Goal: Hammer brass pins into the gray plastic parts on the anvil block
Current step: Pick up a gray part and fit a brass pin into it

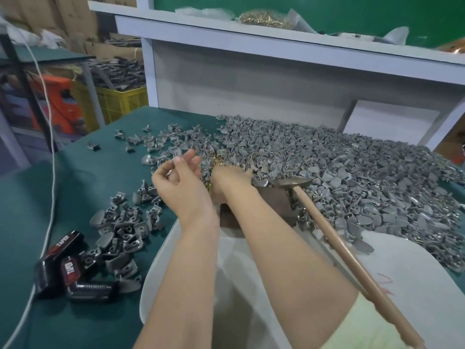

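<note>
My left hand [177,173] hovers above the green table with its fingers curled round what looks like a small gray plastic part. My right hand [227,181] reaches down into a small heap of brass pins [218,162]; its fingertips are hidden among them. The dark anvil block [275,204] stands just right of my right wrist. Across the block lies a hammer [293,183], its wooden handle [352,263] running toward the lower right. A big pile of gray plastic parts [352,172] covers the table behind and to the right.
A smaller heap of gray parts [123,233] lies at the left, with a black and red tape dispenser [68,268] near it. A white cord [51,157] crosses the left table edge. A white basin [415,268] sits under my forearms. A bag of pins [264,18] rests on the shelf.
</note>
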### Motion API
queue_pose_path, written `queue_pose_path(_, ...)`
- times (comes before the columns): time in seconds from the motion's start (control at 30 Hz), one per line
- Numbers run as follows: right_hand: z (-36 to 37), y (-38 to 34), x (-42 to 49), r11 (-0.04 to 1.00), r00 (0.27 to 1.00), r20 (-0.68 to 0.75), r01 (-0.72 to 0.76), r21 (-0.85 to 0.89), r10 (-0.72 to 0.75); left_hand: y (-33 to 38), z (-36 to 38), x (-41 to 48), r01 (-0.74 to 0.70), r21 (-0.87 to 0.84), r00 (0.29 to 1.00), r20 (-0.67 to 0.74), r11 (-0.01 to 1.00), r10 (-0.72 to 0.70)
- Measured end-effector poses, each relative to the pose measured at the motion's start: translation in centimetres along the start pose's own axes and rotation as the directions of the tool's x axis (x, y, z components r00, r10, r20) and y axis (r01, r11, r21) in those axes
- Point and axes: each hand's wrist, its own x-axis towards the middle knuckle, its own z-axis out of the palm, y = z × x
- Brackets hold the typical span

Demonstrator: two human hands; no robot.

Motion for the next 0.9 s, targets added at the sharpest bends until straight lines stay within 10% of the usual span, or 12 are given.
queue_pose_path(0.27, -0.1, -0.4, 0.5, 0.998, 0.995, 0.083, 0.046, 0.039, -0.05, -0.1, 0.0, -0.2, 0.015, 0.053, 1.0, -0.016, 0.998, -0.014)
queue_pose_path(0.47, -1.5, 4.0, -0.6, 0.821, 0.935, -0.325, 0.074, 0.566, 0.14, -1.2, 0.0, -0.3, -0.19, 0.401, 0.961, 0.264, 0.896, 0.085)
queue_pose_path(0.63, -1.7, 10.6, -5.8, 0.5, 0.904, -0.312, 0.133, 0.856, 0.293, -2.6, 0.1, -1.9, -0.474, 0.665, 0.749, 0.649, 0.577, -0.133)
queue_pose_path(0.77, -0.4, 12.1, -8.7, 0.582, 0.915, -0.294, 0.085, 0.809, 0.275, -3.5, -0.1, -2.9, -0.671, 0.739, 0.71, 0.666, 0.068, -0.227)
queue_pose_path(0.9, 0.4, 11.2, -9.0, 0.671, 0.909, -0.343, 0.102, 0.735, 0.238, -3.5, -0.1, -2.8, -0.679, 0.734, 0.709, 0.663, 0.022, -0.242)
